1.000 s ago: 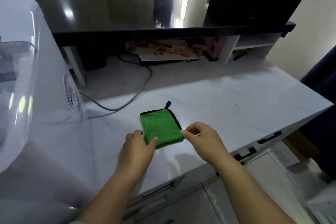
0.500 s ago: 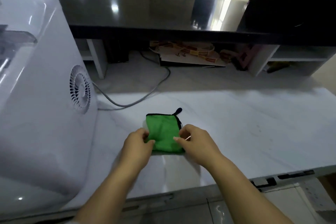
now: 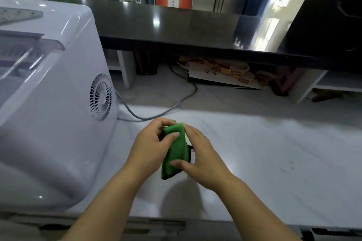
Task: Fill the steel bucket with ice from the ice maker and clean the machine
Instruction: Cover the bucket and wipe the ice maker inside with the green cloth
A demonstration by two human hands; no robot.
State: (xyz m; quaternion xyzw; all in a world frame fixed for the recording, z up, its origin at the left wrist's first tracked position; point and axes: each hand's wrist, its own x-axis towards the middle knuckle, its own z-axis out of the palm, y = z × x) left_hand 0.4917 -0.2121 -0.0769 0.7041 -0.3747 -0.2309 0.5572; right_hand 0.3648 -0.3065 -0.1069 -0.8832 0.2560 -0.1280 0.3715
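Folded green microfibre cloth with black edge binding (image 3: 173, 150) is held up off the pale marble-look counter (image 3: 274, 152), between both hands, just right of the large white plastic ice maker (image 3: 49, 103).

Left hand (image 3: 150, 146): fingers curled round the cloth's upper end, thumb pressed flat on its near face. Closed on the cloth.

Right hand (image 3: 203, 158): thumb pinching the lower part of the cloth from the front, fingers behind it. Also closed on the cloth. Both hands share 1 object, nearly touching each other.

Handling, by my reading: light, soft, limp; it will sag or unfold wherever it is not pinched. The nap should grip skin well, so slipping is unlikely. Nothing fragile. Best taken across the folded thickness, so the layers stay together, or bunched into 1 palm for wiping.

Orientation: the folded pad stands roughly upright, long axis running from the top end at the left fingertips down toward the person, lower corner hanging free below the right thumb. The broad face looks toward the camera and slightly left. The black binding shows along the bottom and the right edge.

Ice maker's round side vent (image 3: 100, 97) faces the cloth; a grey power cable (image 3: 156, 115) trails across the counter behind the hands. No steel bucket in view, so the filling step cannot be judged; the cloth suggests the cleaning part is in hand.
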